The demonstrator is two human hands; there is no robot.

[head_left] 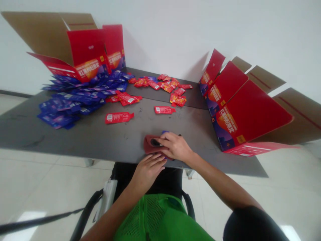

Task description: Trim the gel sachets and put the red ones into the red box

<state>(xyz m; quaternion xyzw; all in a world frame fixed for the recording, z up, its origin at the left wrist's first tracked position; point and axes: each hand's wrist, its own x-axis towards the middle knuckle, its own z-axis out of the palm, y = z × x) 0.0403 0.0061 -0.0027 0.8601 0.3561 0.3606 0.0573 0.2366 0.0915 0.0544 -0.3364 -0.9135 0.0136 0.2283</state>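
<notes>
Near the front edge of the table, a reddish-brown, cloth-like piece (pixel 147 146) lies in front of me. My right hand (pixel 177 146) is over it, fingers closed on a small dark round object (pixel 155 142) whose kind I cannot make out. A bit of blue (pixel 165 132) shows beyond the right fingers; most of it is hidden. My left hand (pixel 148 170) rests at the table edge, fingers stretched flat against the near side of the brown piece. Farther off lie two single red sachets, one to the left (pixel 117 117) and one straight ahead (pixel 164 110).
A heap of blue packets (pixel 77 97) covers the table's left side before open red cartons (pixel 87 63). Red sachets (pixel 170 85) are scattered along the back. More open red cartons (pixel 230 117) stand at the right. The grey table (pixel 195 129) ends close to my lap.
</notes>
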